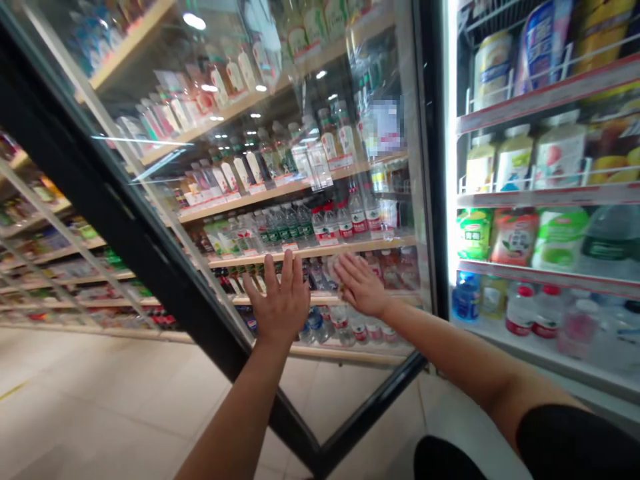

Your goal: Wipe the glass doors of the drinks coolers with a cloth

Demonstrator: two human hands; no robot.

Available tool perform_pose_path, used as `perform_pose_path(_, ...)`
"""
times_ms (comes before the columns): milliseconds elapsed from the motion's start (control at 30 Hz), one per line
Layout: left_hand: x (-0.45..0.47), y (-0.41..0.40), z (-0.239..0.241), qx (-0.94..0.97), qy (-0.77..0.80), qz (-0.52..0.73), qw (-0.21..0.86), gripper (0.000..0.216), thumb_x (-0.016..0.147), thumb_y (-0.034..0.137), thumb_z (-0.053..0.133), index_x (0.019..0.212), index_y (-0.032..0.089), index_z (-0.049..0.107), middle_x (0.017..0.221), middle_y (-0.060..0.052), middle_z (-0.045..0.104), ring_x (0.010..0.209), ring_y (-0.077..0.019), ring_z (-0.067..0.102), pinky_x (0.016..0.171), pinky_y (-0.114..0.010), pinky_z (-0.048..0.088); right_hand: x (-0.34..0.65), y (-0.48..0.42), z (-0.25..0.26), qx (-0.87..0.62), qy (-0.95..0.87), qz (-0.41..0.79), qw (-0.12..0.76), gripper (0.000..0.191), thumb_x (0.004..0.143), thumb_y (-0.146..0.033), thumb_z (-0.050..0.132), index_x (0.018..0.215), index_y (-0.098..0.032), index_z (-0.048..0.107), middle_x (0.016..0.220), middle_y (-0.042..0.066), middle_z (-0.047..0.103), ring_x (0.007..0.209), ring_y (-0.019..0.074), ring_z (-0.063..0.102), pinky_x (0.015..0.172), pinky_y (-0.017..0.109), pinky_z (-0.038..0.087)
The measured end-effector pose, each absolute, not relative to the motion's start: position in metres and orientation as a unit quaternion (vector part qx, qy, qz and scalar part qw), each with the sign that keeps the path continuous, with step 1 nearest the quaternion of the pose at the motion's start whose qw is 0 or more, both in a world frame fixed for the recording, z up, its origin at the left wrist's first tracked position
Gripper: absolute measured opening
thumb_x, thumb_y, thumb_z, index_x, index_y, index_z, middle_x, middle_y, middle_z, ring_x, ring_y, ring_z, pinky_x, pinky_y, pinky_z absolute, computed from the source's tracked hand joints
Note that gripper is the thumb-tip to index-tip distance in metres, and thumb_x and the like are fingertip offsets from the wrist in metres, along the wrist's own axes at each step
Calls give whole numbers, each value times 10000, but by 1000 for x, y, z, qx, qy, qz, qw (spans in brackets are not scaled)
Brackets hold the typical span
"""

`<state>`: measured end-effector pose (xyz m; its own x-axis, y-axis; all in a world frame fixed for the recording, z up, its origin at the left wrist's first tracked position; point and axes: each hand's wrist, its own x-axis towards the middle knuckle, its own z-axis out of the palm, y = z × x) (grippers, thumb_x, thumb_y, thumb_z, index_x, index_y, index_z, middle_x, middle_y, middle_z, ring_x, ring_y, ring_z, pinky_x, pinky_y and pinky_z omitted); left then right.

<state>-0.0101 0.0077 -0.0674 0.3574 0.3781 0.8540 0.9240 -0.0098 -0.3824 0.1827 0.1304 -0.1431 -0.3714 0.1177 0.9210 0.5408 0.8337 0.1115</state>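
Left hand (280, 307) spread wide, right hand (361, 287) held flat, the two apart, both at glass door (195, 307), exact contact unclear, door standing open beside lit fridge (540, 199), bottles (560, 152) inside it

Bottle labels (560, 157), shelf price strips (530, 101), sheet (386, 127) on glass door (167, 267): unreadable.

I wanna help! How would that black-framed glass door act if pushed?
The door probably feels stiff: its frame looks thick. It likely swings, standing angled from the white-lit, shelved fridge. Its glossy, reflecting glass might be slippery.
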Motion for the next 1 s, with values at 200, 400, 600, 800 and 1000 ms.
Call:
perform_pose_path(200,-15,10,-66,-650,-489,-279,511,726,1004,242,499,1635,267,141,1596,-129,409,1569,-325,129,1225,-725,12,158,133,-66,-307,-711,-173,608,678,985,-239,381,1636,-152,211,1699,86,246,1606,223,31,1305,512,213)
perform_pose_path(400,-26,0,-62,-639,-488,-277,527,697,1006,188,481,1631,267,182,1591,-100,423,1546,-238,264,1278,-522,136,149,106,-152,-105,-829,-286,468,587,990,-298,451,1563,-177,412,1642,53,390,1596,249,143,1286,436,270)
perform_pose_path(600,-36,-3,-71,-606,-511,-273,545,804,962,223,576,1636,193,139,1631,-167,307,1570,-306,136,1264,-564,195,211,164,-151,-283,-756,-191,558,633,971,-235,407,1591,-131,337,1639,149,373,1582,253,210,1264,515,308)
perform_pose_path(800,-33,-3,-73,-608,-528,-274,526,814,971,218,556,1637,222,89,1629,-163,311,1568,-334,121,1250,-675,119,218,192,-164,-379,-645,-90,657,725,969,-215,337,1647,-135,91,1714,153,151,1600,269,107,1270,584,253)
perform_pose_path(1000,-29,-6,-72,-616,-532,-280,509,819,976,220,552,1637,239,69,1631,-156,308,1563,-346,120,1246,-698,103,273,232,-202,-447,-582,-77,675,696,973,-228,238,1621,-25,88,1647,288,234,1567,347,218,1194,704,294)
